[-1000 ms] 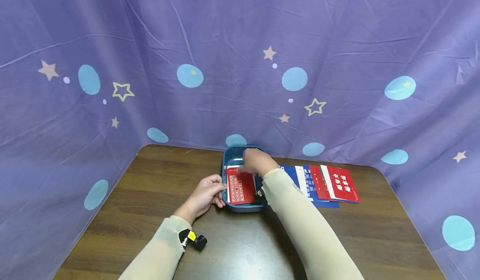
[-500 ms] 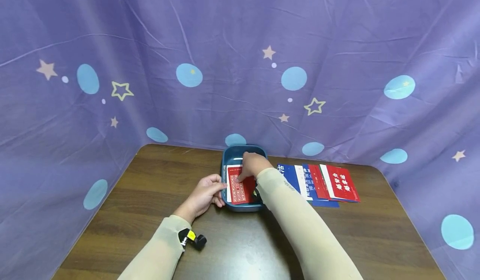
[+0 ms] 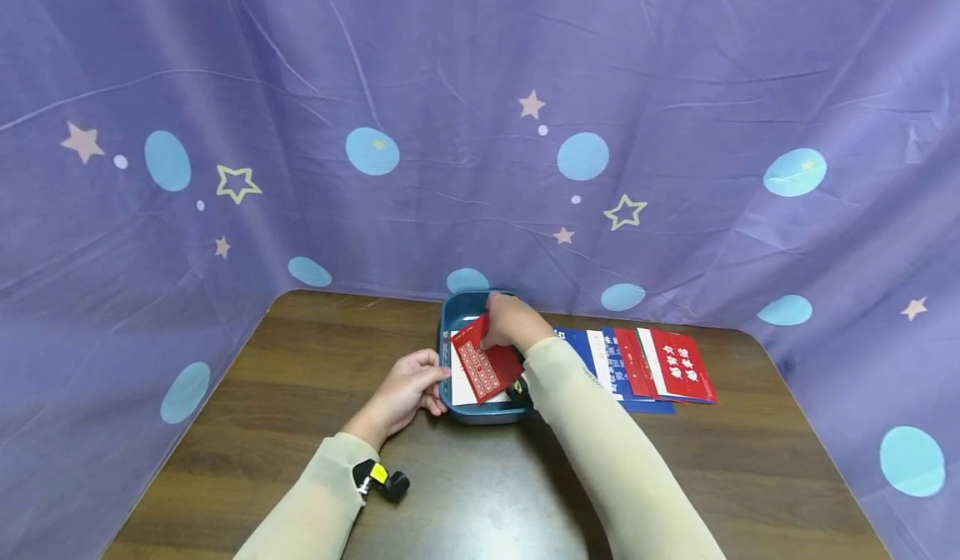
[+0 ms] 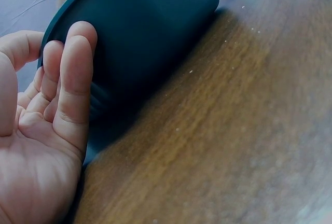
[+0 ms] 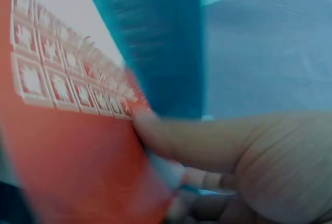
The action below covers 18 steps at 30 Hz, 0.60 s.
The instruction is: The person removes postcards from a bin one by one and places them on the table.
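Note:
A dark teal plastic bin [image 3: 462, 302] stands near the back of the table. My left hand [image 3: 407, 389] pinches its left rim, the thumb on the rim and the fingers [image 4: 75, 86] against the outer wall in the left wrist view. Inside the bin, my right hand [image 3: 517, 323] pinches a red card [image 3: 474, 358] printed with rows of white boxed characters. The card is tilted, lifted at one side, and bends slightly in the right wrist view. Under it lies a white sheet or card [image 3: 460, 383]. My right hand and sleeve hide the bin's right side.
Right of the bin, overlapping blue cards [image 3: 576, 342] and red cards [image 3: 678, 367] lie fanned on the wooden table [image 3: 300, 360]. A purple curtain [image 3: 465, 127] hangs close behind the table and along both sides.
The red card, lying flat in the bin before, is now turned and raised in my right hand's grip, baring the white sheet below. My left hand stays on the rim.

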Available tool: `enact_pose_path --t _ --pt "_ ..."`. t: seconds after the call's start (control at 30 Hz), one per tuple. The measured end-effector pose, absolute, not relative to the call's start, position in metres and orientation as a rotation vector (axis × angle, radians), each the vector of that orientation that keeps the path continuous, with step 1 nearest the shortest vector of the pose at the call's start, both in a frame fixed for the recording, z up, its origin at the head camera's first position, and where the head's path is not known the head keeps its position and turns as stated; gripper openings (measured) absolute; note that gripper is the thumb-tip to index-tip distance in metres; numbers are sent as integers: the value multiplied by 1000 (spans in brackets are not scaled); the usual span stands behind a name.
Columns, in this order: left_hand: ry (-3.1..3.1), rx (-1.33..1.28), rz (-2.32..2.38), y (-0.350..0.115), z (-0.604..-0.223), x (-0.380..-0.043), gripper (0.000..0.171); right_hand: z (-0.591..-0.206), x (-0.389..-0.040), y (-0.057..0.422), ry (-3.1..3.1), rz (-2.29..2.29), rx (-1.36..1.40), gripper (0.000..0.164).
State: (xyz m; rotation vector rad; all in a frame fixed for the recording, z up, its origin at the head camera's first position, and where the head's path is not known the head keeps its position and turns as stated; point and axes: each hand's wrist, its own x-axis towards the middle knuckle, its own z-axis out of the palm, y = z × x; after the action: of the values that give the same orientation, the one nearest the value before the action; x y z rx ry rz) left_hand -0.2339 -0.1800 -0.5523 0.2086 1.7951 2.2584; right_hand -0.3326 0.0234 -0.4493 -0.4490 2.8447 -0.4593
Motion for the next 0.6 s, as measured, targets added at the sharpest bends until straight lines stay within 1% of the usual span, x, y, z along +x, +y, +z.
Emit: enact_pose_path --t 0.13,0.3,0.37,0.47,0.6 --pt "1792 213 2259 -179 -551 -233 14 -439 -332 32 2920 -601 -416 64" --pt "1782 219 2245 -178 -551 -234 14 -435 -328 56 2856 -936 -336 33" --pt "1775 215 2244 -178 -551 -234 14 -434 -326 69 2807 -1103 -334 25" --pt "1771 215 2245 -178 -552 -234 15 -433 -323 90 2765 -1306 -390 22" --pt "1778 214 2258 -178 -552 -234 14 -434 -322 118 2816 -1471 -440 28"
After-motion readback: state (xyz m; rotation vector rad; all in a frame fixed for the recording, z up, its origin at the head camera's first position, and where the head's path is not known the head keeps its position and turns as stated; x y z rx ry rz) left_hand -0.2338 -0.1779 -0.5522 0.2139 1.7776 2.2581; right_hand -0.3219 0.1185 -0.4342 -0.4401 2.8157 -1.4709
